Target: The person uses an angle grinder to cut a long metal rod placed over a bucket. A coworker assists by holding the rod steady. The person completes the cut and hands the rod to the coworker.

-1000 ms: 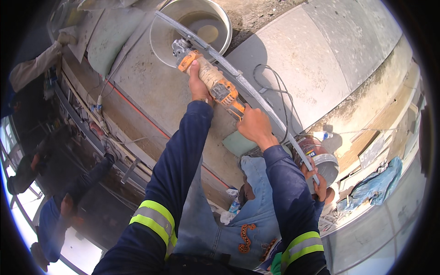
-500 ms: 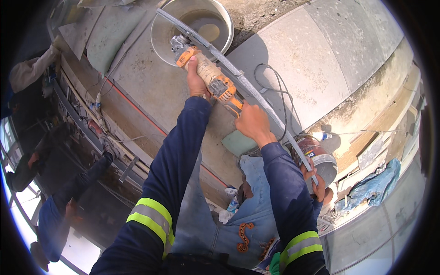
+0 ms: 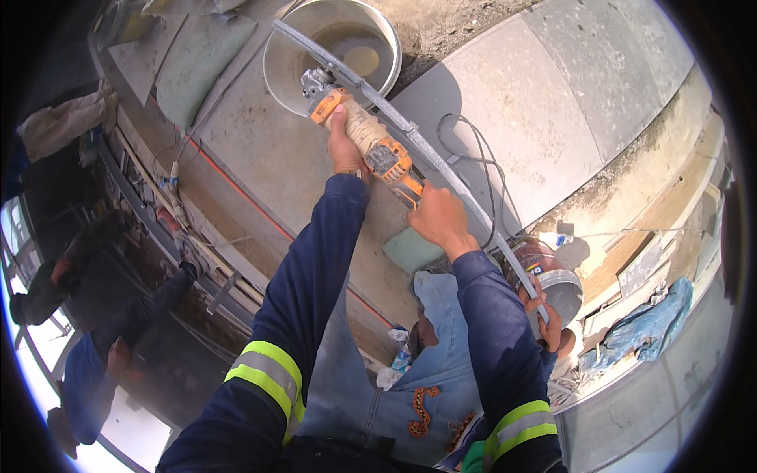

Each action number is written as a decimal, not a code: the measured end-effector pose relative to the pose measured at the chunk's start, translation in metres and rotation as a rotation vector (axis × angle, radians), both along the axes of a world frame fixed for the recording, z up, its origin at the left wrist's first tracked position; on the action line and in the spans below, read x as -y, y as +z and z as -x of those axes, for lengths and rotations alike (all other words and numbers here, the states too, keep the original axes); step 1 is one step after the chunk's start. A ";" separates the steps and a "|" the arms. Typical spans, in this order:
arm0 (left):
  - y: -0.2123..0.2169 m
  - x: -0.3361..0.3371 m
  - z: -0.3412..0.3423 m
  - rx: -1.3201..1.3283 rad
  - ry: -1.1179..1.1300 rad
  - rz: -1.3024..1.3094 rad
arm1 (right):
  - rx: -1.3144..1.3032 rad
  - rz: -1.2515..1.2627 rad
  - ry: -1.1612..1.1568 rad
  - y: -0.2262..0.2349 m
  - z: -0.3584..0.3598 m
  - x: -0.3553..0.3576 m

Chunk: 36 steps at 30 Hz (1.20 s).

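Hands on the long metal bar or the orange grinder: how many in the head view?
3. Left hand grips the orange grinder near its head; right hand holds its rear; a co-worker's hand grips the long metal bar at its lower end.

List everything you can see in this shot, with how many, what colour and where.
power tool: one, orange and dusty, upper centre, held in both hands.
metal bar: one, grey, running diagonally from upper centre to lower right.
bucket: one, pale metal, top centre, under the bar's upper end.
cable: one, dark, looping right of the tool.
foam pad: one, pale green, centre.
slab: one, grey, upper right.
co-worker: one, blue denim, below centre, a hand on the bar's lower end.
other people: two, dark clothes, far left.
left hand: on the tool's front.
right hand: on the tool's rear.
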<state>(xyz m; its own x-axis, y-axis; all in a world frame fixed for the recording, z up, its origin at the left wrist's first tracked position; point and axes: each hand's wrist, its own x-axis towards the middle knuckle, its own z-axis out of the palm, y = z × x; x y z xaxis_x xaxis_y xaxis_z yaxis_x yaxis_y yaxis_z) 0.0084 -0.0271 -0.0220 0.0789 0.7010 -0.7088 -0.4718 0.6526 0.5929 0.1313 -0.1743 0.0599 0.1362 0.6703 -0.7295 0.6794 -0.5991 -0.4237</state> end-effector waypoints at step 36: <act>0.011 0.015 -0.003 0.050 0.038 -0.010 | 0.021 -0.026 -0.001 0.001 0.001 0.018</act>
<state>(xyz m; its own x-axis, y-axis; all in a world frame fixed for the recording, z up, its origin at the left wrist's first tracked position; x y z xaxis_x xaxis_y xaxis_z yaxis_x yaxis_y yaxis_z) 0.0118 -0.0425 -0.0114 0.0873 0.7115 -0.6973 -0.5258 0.6274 0.5744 0.1303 -0.1925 0.0604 0.1520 0.6886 -0.7090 0.6873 -0.5891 -0.4249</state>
